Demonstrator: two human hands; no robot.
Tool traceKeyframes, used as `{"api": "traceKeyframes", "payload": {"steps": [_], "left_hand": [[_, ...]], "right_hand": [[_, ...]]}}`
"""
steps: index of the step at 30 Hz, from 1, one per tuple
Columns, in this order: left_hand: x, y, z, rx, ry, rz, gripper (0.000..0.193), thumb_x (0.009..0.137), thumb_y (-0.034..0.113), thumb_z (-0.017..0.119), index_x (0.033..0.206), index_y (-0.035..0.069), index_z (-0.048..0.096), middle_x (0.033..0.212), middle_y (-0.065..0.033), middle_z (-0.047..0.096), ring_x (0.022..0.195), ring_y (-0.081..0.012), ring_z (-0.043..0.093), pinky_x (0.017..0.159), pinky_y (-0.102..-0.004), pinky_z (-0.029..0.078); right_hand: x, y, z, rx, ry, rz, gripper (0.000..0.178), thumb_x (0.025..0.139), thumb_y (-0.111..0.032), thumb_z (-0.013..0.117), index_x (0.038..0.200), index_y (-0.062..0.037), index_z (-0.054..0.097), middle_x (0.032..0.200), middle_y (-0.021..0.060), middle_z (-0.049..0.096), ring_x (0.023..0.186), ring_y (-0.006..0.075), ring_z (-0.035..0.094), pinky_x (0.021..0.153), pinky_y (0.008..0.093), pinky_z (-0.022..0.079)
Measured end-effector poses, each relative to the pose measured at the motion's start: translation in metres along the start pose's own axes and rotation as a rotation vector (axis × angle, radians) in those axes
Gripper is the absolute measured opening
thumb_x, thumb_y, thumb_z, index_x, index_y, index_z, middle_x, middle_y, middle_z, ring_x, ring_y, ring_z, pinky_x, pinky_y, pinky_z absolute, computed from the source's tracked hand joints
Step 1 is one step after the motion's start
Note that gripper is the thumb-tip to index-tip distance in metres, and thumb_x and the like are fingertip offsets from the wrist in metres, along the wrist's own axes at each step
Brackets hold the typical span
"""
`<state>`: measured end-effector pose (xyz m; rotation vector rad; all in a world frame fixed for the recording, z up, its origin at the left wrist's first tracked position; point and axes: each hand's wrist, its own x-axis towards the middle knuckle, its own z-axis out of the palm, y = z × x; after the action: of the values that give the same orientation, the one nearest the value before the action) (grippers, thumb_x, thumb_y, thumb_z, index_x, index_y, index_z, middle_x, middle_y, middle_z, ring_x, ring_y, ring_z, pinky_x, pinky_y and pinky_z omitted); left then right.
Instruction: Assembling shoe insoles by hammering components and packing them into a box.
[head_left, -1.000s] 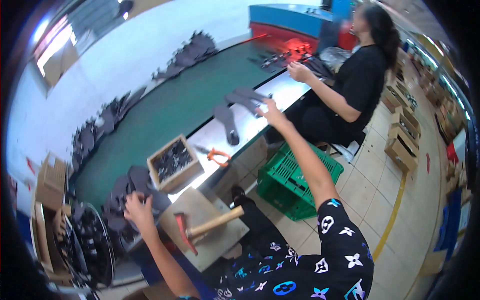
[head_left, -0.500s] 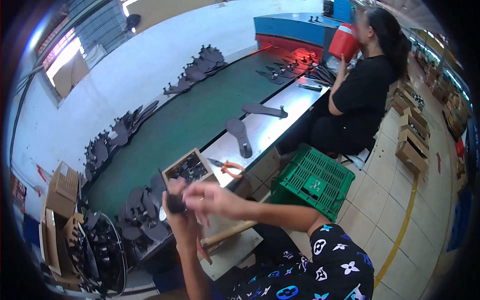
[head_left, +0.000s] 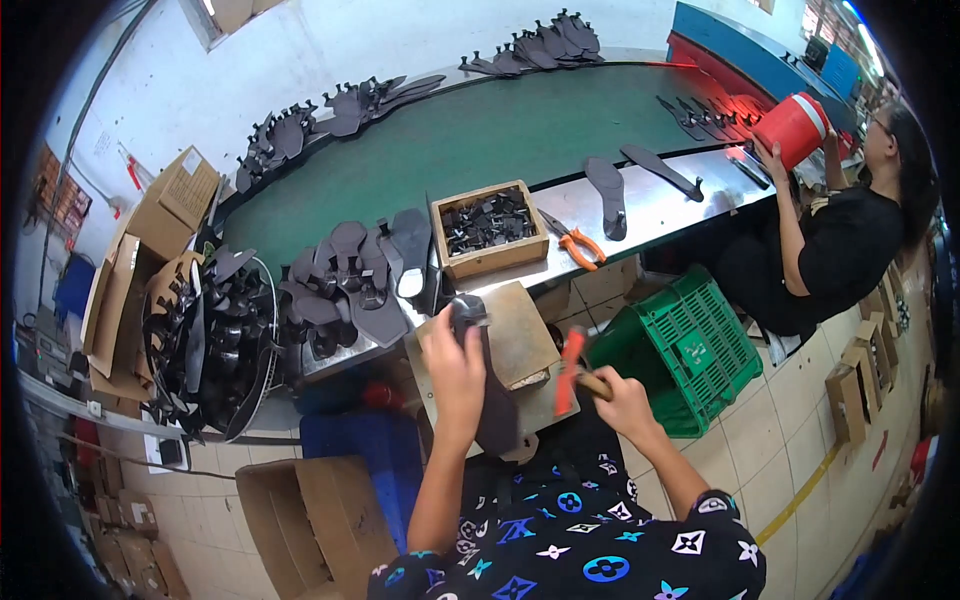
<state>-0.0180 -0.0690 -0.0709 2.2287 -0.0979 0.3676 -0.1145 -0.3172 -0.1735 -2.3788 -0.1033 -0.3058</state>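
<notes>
A dark grey shoe sole (head_left: 499,415) with a black heel piece at its far end is in my left hand (head_left: 456,378), whose fingers wrap round it near the heel. It lies over the left side of a metal block (head_left: 522,330) on a low stand. My right hand (head_left: 624,408) grips the wooden handle of a hammer (head_left: 570,372). The red hammer head is raised beside the block's right edge, apart from the sole. Beyond the block stands a wooden box (head_left: 500,262) full of small black parts, with orange-handled pliers (head_left: 580,246) beside it.
Heeled soles (head_left: 345,275) are piled left of the box, above a full basket (head_left: 274,340). Two soles (head_left: 606,190) lie on the metal ledge along the green belt (head_left: 420,140). A green crate (head_left: 690,350) stands right; behind it a person (head_left: 850,235) holds a red jug (head_left: 792,130).
My hands were together near the box. Now they are apart: the left holds the sole over the block, and the right has taken up the hammer. The view has swung round.
</notes>
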Motion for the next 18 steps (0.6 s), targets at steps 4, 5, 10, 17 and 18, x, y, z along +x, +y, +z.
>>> {"api": "traceKeyframes", "payload": {"steps": [4,5,10,17,18], "left_hand": [[0.007,-0.002,0.013,0.545,0.027,0.016,0.062,0.086,0.022,0.068,0.139,0.004,0.042,0.132,-0.0157,0.044,0.119,-0.0347,0.041,0.097,-0.0478,0.034],[0.011,-0.002,0.007,0.544,0.057,0.114,0.063,0.085,0.022,0.07,0.14,0.007,0.043,0.132,-0.0148,0.042,0.118,-0.034,0.042,0.097,-0.0466,0.034],[0.121,-0.012,0.036,0.394,0.043,0.504,0.017,0.086,0.012,0.063,0.101,0.005,0.066,0.097,-0.0096,0.065,0.098,-0.0311,0.058,0.086,-0.0422,0.045],[0.222,-0.042,0.111,0.858,-0.321,0.332,0.014,0.083,0.005,0.06,0.096,0.003,0.065,0.098,-0.019,0.069,0.094,-0.0342,0.068,0.078,-0.0428,0.056],[0.227,-0.047,0.109,0.825,-0.341,0.356,0.014,0.084,0.007,0.06,0.096,0.002,0.064,0.099,-0.0214,0.068,0.093,-0.0363,0.068,0.077,-0.0438,0.057]], "right_hand": [[-0.062,0.018,-0.015,0.27,0.182,0.124,0.016,0.086,-0.006,0.062,0.101,-0.001,0.063,0.058,0.0089,0.06,0.046,0.0212,0.055,0.048,0.031,0.043],[-0.074,0.021,-0.02,0.273,0.178,0.12,0.016,0.086,-0.006,0.062,0.101,-0.001,0.063,0.058,0.0089,0.06,0.046,0.0212,0.055,0.048,0.031,0.043],[-0.1,0.03,-0.034,0.656,0.416,0.395,0.038,0.092,-0.012,0.062,0.126,-0.003,0.049,0.087,0.003,0.062,0.044,0.003,0.041,0.039,0.0202,0.031],[-0.068,0.026,-0.033,0.801,0.323,0.481,0.016,0.094,-0.014,0.059,0.106,-0.0024,0.058,0.071,-0.0029,0.051,0.044,0.0011,0.036,0.038,0.0194,0.027],[-0.063,0.023,-0.032,0.718,0.374,0.407,0.014,0.095,-0.015,0.06,0.102,-0.0031,0.06,0.061,-0.0074,0.042,0.044,0.0005,0.035,0.039,0.0195,0.025]]}}
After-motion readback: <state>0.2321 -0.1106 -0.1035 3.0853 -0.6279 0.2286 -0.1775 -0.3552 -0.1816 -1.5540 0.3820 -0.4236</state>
